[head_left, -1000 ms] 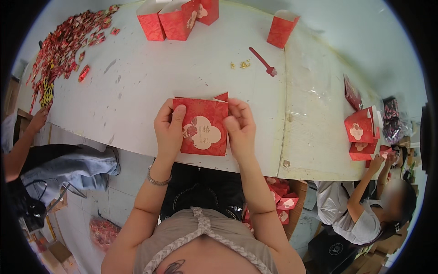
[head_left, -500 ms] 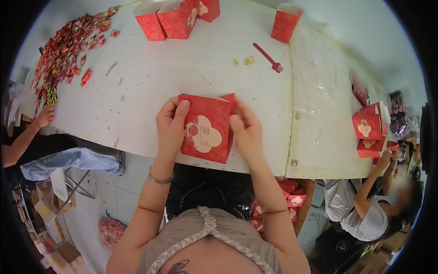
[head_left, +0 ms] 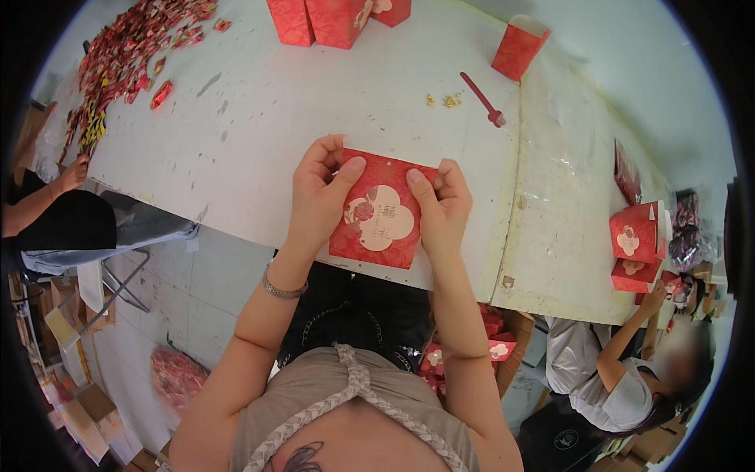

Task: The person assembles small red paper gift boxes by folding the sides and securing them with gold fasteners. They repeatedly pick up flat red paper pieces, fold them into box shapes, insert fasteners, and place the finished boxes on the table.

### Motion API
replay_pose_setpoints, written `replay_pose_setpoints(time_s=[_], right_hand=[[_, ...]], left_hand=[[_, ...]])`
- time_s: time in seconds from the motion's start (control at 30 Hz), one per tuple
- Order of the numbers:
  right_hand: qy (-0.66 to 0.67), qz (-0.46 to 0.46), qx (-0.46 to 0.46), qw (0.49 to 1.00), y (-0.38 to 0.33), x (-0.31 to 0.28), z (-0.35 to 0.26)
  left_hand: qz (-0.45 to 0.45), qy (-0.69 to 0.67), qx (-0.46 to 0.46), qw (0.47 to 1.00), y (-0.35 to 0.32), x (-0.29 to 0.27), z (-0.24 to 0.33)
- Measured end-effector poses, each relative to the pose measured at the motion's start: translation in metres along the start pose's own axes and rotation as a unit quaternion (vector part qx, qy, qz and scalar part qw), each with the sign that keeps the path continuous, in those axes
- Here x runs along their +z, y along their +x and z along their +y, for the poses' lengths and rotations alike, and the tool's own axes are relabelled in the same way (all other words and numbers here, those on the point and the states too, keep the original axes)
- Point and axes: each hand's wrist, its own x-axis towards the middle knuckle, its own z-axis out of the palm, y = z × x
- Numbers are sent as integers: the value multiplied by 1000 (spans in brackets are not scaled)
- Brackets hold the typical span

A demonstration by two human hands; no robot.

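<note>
A red paper gift box (head_left: 370, 252) with a pale flower-shaped label is held between my hands above the table's near edge. My left hand (head_left: 324, 185) grips its upper left side, thumb on the front and fingers behind. At the upper right corner my right hand (head_left: 442, 203) pinches it the same way. The face toward me looks flat, and a small hole shows near its top edge. What lies behind that face is hidden.
Beyond the box lie a dark red strap (head_left: 482, 101) and gold bits (head_left: 451, 101). Red boxes (head_left: 338, 23) stand at the back, another (head_left: 519, 49) at the right. Wrapped sweets (head_left: 134, 55) are heaped far left. Co-workers sit at both sides; a carton (head_left: 515, 346) of red boxes stands below.
My right hand has moved from the box's side to its upper right corner. The raised flap there no longer shows, and the top edge looks straight. The view has shifted slightly.
</note>
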Motion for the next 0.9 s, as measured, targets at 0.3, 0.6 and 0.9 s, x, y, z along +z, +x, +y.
replay_pose_setpoints(time_s=[0.3, 0.6, 0.9], right_hand=[[23, -42, 6, 999, 2, -1, 2], [16, -29, 100, 994, 3, 3, -5], [-29, -115, -7, 993, 3, 3, -6]], left_hand=[[-76, -34, -44, 996, 1, -8, 1], [-81, 142, -60, 985, 12, -5, 24], [-143, 131, 65, 979, 13, -22, 6]])
